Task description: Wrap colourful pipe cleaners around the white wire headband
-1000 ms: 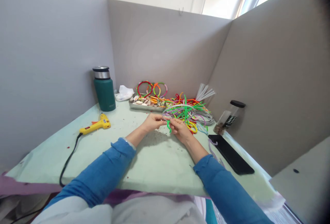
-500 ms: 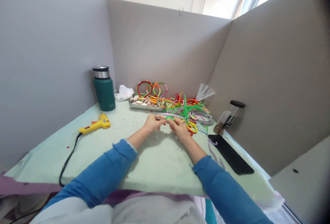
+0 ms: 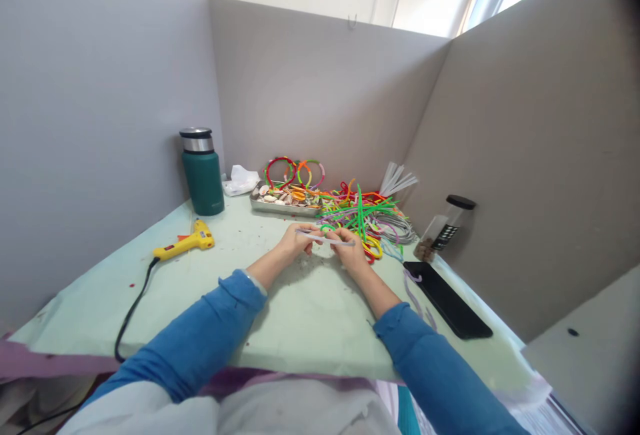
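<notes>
A pale lilac pipe cleaner [image 3: 327, 240] stretches across in front of both hands above the table. My left hand [image 3: 296, 243] is closed, pinching it near its left part. My right hand [image 3: 351, 253] is also closed, its fingertips close to the left ones, with the pale strip's other end lying over it. Between the fingertips a bit of a green pipe cleaner [image 3: 327, 227] shows, bent into a small curve. The fingers hide where the two strips meet, so I cannot tell whether they are joined.
Behind the hands are a metal tray [image 3: 285, 208] of small pieces, colourful wrapped rings [image 3: 281, 171] and a pipe cleaner pile [image 3: 370, 211]. A yellow glue gun [image 3: 185, 245] and green bottle [image 3: 203, 181] stand left; a black phone [image 3: 447, 300] and clear jar [image 3: 445, 228] are right.
The pale pipe cleaner has swung from behind the fingers to the near side, now crossing in front of both hands. The hands have hardly shifted.
</notes>
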`<action>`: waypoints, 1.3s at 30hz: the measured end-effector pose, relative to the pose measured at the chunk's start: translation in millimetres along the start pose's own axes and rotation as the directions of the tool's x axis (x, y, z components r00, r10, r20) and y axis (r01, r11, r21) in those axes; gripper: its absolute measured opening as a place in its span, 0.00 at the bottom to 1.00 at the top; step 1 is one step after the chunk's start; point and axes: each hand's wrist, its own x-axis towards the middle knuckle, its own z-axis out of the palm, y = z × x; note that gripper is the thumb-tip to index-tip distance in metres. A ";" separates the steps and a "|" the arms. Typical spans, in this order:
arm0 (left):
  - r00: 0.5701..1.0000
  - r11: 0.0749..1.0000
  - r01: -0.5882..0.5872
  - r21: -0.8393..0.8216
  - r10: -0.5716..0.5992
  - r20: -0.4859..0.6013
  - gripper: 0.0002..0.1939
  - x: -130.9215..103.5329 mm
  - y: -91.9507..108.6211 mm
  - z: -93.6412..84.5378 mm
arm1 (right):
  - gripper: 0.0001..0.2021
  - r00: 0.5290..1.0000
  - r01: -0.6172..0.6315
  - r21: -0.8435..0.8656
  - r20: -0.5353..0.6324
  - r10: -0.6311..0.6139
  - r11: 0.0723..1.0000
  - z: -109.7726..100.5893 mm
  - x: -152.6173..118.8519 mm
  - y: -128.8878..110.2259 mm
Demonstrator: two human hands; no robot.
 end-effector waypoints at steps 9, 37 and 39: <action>0.998 0.996 -0.059 0.060 0.060 -0.020 0.17 0.5 0.3 -1.3 | 0.15 0.997 -0.074 0.114 0.013 0.073 0.991 0.8 -0.3 -1.6; 0.995 0.999 -0.036 -0.013 0.035 -0.098 0.08 3.1 -6.5 2.1 | 0.14 0.999 0.002 0.012 0.038 -0.002 1.000 -0.1 -2.7 -4.8; 0.994 0.999 -0.053 0.000 0.052 -0.100 0.08 2.3 -4.8 2.7 | 0.14 0.999 -0.022 0.035 0.043 0.021 0.999 0.4 -3.3 -7.4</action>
